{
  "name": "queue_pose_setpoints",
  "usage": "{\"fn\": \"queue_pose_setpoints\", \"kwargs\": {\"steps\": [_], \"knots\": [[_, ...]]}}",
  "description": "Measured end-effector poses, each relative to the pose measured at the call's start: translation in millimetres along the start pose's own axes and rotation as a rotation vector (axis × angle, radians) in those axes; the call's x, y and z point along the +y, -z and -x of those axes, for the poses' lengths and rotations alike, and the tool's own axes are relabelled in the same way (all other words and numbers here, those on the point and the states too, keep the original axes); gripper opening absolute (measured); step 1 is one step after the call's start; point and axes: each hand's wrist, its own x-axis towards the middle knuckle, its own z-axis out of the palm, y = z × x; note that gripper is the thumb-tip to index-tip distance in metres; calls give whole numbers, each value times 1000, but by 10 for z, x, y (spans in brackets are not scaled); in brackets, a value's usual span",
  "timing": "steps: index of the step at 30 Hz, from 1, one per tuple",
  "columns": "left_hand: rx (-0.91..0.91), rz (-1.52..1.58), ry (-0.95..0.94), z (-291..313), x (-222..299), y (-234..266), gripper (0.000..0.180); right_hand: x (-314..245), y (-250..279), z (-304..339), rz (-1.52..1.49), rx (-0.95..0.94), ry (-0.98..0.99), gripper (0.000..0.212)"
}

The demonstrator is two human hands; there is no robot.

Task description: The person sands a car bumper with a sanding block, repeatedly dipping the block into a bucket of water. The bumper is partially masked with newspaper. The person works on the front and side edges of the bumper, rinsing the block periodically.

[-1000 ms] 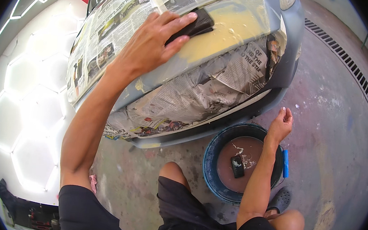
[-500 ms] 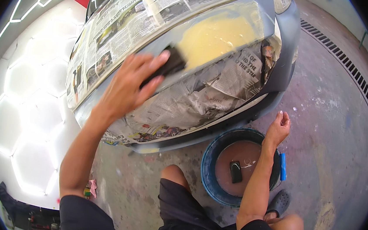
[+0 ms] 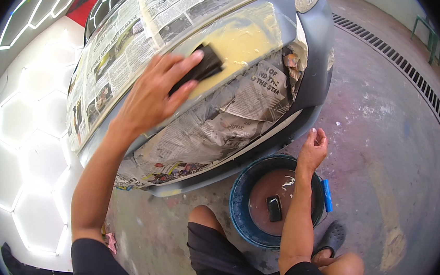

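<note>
Just left of centre, a person's bare left hand, slightly blurred, grips a black rectangular block between thumb and fingers. The block lies against the lower-left part of a pale-yellow smeared patch on a grey car panel, amid printed newspaper sheets. The bare right hand has loosely curled fingers; whether they pinch anything cannot be told. Its forearm crosses above a round dark-blue bucket, where a second black block sits in murky reddish-brown water.
</note>
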Motion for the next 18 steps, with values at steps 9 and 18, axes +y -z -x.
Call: {"fn": "queue_pose_setpoints", "kwargs": {"steps": [9,18], "knots": [[-10,-8,-47,-246,-167,-10,54,-27,58,-62,-55,47,-18,44],[7,3,-110,-867,-194,-149,53,-83,72,-48,-42,38,-28,45]]}}
